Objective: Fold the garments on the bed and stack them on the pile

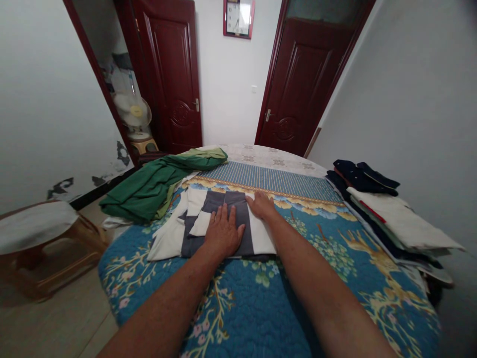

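Observation:
A white and dark grey garment (244,233), partly folded, lies on the patterned cover in front of me. Its left part spreads out in white and grey layers, with a white flap turned over the middle. My left hand (223,231) rests flat on the grey middle, fingers apart, pressing on the cloth. At the far right edge of the garment, my right hand (262,205) has its fingers bent over the white strip, with the thumb side toward the grey part. Its fingertips are partly hidden.
A crumpled green garment (149,184) lies at the table's left edge. On the right is a stack of folded clothes (395,214) in white and navy. The blue floral cover (253,308) drapes the table. A stool (44,248) stands at left, a fan (132,110) behind.

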Demonstrator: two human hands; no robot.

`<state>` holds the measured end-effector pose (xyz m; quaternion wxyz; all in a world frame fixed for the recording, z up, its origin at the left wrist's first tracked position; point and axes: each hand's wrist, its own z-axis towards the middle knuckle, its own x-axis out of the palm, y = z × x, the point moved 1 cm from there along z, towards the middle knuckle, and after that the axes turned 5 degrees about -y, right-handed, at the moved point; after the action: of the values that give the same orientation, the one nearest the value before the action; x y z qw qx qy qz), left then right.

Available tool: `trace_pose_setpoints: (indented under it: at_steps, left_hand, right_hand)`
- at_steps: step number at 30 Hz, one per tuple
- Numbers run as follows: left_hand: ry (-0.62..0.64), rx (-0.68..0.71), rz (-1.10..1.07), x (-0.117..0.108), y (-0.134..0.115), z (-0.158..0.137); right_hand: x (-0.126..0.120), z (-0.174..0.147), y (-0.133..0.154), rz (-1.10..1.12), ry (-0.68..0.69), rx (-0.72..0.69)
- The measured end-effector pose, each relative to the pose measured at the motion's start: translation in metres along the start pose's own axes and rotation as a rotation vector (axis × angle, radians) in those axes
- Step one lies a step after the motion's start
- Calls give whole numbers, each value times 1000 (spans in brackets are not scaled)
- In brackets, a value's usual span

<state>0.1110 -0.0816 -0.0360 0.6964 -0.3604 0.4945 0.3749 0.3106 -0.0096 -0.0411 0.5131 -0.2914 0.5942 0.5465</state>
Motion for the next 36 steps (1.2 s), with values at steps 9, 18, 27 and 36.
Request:
trace_pose_setpoints:
  at_steps: [9,18,27,36]
  left_hand:
    - [-7,-12,-52,4,2,1]
    - [-32,-9,-75,5,3,-3]
    - [-59,0,-72,-1,8,-1]
    - [-181,-1,-23,-22,22,1]
  right_hand:
    - [0,-5,-15,43,-193,-46]
    - [8,-82,-39,-120,-249,-142]
    - [-1,-164,-34,-214,-185,-154]
    - [-17,-155,-41,59,-254,-70]
